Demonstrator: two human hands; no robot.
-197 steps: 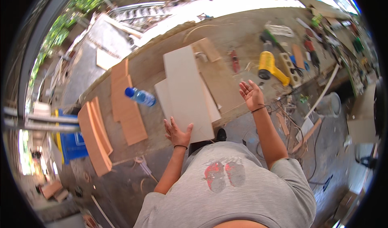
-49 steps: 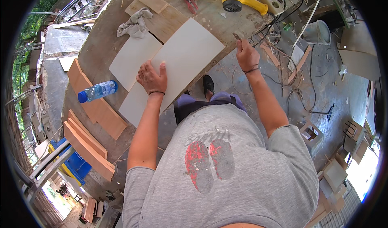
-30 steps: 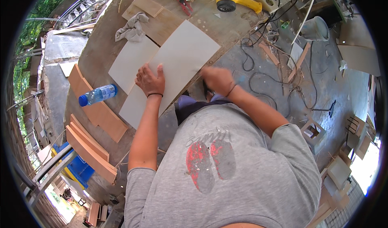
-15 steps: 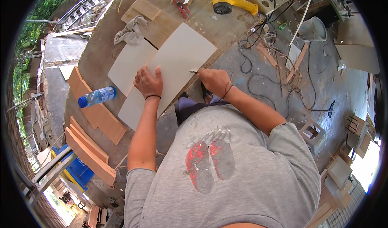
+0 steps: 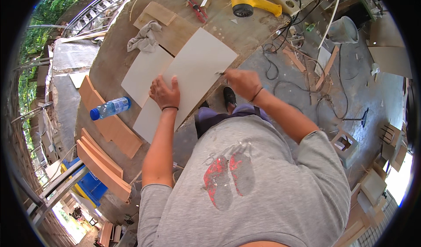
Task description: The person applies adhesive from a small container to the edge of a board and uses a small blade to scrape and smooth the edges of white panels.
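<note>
My left hand point(image 5: 165, 92) lies on a white rectangular board point(image 5: 201, 54), its fingers spread and pressed down on the surface. At the board's near right edge, my right hand point(image 5: 243, 84) is closed round a small tool with a thin metal tip point(image 5: 219, 73). The tip is over the board close to that edge; the handle is hidden in my fist, so I cannot tell its exact kind. Left of the board is another white panel point(image 5: 144, 74), partly covered by it. Brown wooden pieces point(image 5: 162, 19) lie beyond, with a crumpled grey cloth point(image 5: 144, 39) on them.
Red-handled pliers point(image 5: 196, 9) and a yellow heat gun point(image 5: 252, 1) lie at the table's far side. A water bottle point(image 5: 111, 108) rests on curved wooden strips point(image 5: 127, 139) at left. Black cables point(image 5: 291, 85), offcuts and a bucket point(image 5: 343, 30) are on the floor at right.
My right hand and the tool have moved a little away from me and to the right, along the board's edge. My left hand stays on the board. The whole view has shifted slightly.
</note>
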